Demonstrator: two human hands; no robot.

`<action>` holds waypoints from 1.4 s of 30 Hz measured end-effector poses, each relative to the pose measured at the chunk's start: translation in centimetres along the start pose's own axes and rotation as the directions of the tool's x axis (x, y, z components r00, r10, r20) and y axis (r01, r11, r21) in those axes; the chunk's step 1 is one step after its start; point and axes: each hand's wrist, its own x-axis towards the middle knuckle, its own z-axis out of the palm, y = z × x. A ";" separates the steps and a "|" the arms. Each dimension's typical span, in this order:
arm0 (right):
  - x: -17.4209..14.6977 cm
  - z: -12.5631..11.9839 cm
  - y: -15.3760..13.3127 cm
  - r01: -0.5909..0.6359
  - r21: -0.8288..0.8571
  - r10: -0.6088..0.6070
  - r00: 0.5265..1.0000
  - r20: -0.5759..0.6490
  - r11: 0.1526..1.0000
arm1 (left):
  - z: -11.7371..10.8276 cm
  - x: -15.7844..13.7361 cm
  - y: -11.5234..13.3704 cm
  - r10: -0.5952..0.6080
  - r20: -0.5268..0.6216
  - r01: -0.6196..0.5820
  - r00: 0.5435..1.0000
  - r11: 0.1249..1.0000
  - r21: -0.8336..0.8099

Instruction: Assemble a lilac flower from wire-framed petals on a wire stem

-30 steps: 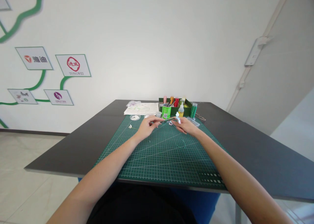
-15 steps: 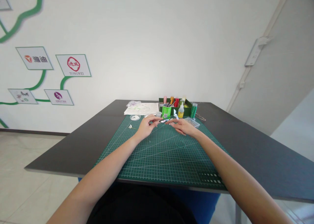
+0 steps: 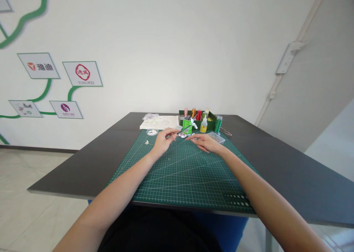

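Green mat (image 3: 193,178) below; left hand (image 3: 163,141) pinches dark stem (image 3: 184,129), seemingly silvery flower (image 3: 194,123) atop.

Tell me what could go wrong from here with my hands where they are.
The left hand pinches the thin stem near one end, so it might twist or slip. The silvery piece at the stem's far end overlaps the green can in view and could brush it; the gap is hard to judge. The small white piece on the cutting mat lies near the left hand, which might sweep it aside.
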 end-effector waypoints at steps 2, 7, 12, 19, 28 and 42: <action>0.0 -0.2 0.1 -0.001 -0.002 0.001 1.000 -0.012 1.000 | 0.0 0.0 0.1 -0.022 -0.021 0.021 1.000 1.000 -0.022; 0.1 -0.8 0.5 -0.032 -0.047 0.029 0.998 -0.058 0.998 | -0.1 0.1 0.1 -0.049 -0.061 0.045 0.997 0.997 -0.064; 0.1 -1.5 0.9 -0.079 -0.095 0.068 0.991 -0.112 0.992 | -0.1 0.1 0.2 -0.074 -0.094 0.066 0.993 0.994 -0.092; 0.1 -2.4 1.7 -0.189 -0.198 0.153 0.971 -0.182 0.962 | -0.2 0.1 0.3 -0.094 -0.128 0.078 0.987 0.990 -0.120; 0.0 -2.8 2.2 -0.252 -0.245 0.200 0.955 -0.219 0.936 | -0.5 0.1 0.1 -0.073 -0.152 0.054 0.986 0.990 -0.128; -0.2 -4.8 3.8 -0.505 -0.133 0.342 0.733 -0.589 0.853 | -0.7 0.1 0.3 -0.089 -0.177 0.068 0.980 0.991 -0.117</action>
